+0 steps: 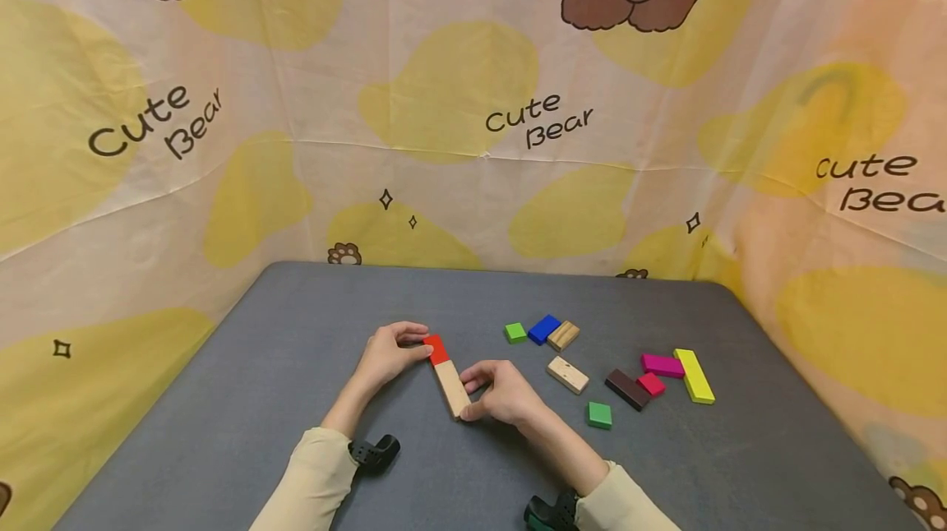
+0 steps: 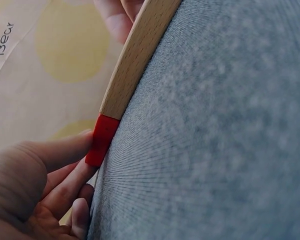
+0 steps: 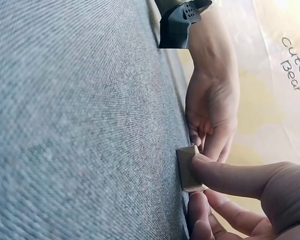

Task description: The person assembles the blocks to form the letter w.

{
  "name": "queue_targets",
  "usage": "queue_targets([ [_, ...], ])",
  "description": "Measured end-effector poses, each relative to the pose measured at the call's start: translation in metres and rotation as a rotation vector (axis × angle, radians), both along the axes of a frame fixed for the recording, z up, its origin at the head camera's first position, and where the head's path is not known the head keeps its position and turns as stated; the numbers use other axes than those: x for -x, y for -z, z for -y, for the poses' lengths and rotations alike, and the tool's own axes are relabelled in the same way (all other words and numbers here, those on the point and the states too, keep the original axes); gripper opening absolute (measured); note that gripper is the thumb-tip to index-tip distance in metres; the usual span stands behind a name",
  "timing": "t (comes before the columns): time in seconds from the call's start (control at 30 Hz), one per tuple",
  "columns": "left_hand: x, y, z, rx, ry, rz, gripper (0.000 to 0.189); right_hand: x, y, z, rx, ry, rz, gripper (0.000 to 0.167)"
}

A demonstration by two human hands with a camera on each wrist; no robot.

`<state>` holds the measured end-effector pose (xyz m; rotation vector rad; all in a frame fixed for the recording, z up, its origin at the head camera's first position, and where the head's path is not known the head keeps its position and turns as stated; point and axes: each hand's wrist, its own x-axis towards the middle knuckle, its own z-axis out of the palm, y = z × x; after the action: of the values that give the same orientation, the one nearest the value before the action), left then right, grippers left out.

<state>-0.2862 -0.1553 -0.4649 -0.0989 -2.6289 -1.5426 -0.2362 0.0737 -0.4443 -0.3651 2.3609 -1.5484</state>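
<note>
A red block (image 1: 437,349) and a longer plain wooden block (image 1: 453,390) lie end to end on the grey table, forming one slanted line. My left hand (image 1: 388,354) pinches the red block between thumb and forefinger at the far end. At the near end, my right hand (image 1: 503,393) holds the plain wooden block, its thumb on the end face and its fingers along the right side. The left wrist view shows the red block (image 2: 104,135) meeting the wooden block (image 2: 135,60) with no visible gap. In the right wrist view, the thumb covers part of the wooden block (image 3: 186,169).
Right of my hands lie a light green block (image 1: 515,334), a blue block (image 1: 544,329), a striped wooden block (image 1: 564,336), a speckled wooden block (image 1: 568,375) and a green block (image 1: 599,415). Farther right are dark brown (image 1: 627,390), crimson (image 1: 651,385), magenta (image 1: 662,365) and yellow blocks (image 1: 694,376).
</note>
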Motion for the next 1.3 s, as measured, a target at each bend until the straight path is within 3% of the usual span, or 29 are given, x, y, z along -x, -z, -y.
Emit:
queue_targets([
  [1.3,-0.0017,-0.0003,-0.0024,0.017,-0.004,-0.017,0.035,0.0013,0.0032,-0.0009,0.011,0.001,-0.027,0.043],
])
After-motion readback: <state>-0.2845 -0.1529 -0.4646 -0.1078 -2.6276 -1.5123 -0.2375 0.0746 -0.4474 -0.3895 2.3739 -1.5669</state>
